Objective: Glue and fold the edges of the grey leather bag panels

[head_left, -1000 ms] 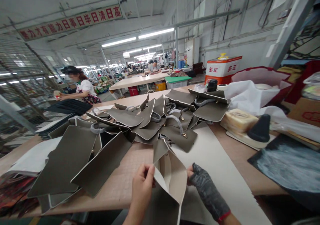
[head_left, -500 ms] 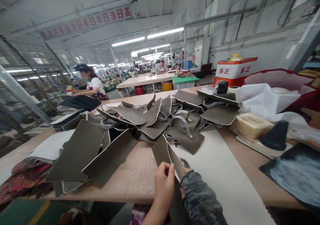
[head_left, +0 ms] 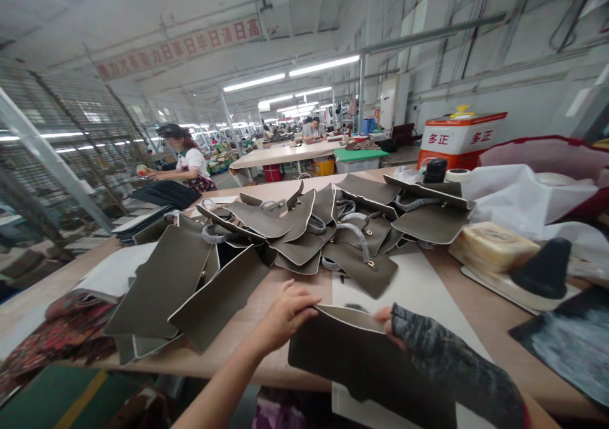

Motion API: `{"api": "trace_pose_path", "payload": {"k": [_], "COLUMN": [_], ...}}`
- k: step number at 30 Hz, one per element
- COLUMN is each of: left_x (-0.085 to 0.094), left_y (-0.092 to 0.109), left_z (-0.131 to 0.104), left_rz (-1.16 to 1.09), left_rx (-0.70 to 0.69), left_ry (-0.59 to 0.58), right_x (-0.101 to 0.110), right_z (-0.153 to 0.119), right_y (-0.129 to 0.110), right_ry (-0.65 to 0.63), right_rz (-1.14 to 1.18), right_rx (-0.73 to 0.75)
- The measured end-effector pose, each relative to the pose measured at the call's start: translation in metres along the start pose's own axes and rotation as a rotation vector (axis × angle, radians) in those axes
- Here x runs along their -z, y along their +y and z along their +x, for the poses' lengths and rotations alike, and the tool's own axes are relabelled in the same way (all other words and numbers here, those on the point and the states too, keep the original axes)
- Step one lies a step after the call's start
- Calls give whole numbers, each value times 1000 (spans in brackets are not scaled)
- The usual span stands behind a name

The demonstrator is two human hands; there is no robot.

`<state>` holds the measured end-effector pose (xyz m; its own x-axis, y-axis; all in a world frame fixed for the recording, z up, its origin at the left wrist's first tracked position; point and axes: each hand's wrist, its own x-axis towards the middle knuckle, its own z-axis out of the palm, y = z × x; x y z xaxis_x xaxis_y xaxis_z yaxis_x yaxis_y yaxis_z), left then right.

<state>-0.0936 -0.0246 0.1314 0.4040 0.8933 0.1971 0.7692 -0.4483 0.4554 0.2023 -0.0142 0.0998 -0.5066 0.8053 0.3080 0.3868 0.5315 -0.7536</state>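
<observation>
In front of me is a dark olive-brown leather bag panel with pale edges, folded so that its lighter inner face shows as a narrow gap along the top. My left hand pinches its upper left corner. Further along the top edge, my right hand grips the panel with thumb and fingers; a dark patterned sleeve covers the wrist. Beyond both hands lies a heap of similar bag pieces, some with grey-wrapped handles and small gold clasps.
A pale sheet lies on the table. To the right are a yellowish block, a black cone-shaped object and a red-and-white can. Patterned cloth lies at left. A co-worker stands beyond the table's left side.
The panel has turned from pointing away from me to lying crosswise, its left end now under my left hand. My hands have moved apart, the right one rightward and the left one slightly left.
</observation>
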Motion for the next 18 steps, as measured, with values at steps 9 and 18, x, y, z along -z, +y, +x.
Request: {"api": "trace_pose_path", "payload": {"k": [9, 18], "left_x": [-6, 8], "left_y": [8, 30], "left_z": [-3, 3], "left_rz": [-349, -196], "left_rx": [71, 129], "left_ry": [-50, -202], "right_x": [14, 22], "right_z": [10, 12], "right_y": [4, -13], "right_ry": [-37, -24], "right_rz": [-107, -271], "right_rx": [88, 181]}}
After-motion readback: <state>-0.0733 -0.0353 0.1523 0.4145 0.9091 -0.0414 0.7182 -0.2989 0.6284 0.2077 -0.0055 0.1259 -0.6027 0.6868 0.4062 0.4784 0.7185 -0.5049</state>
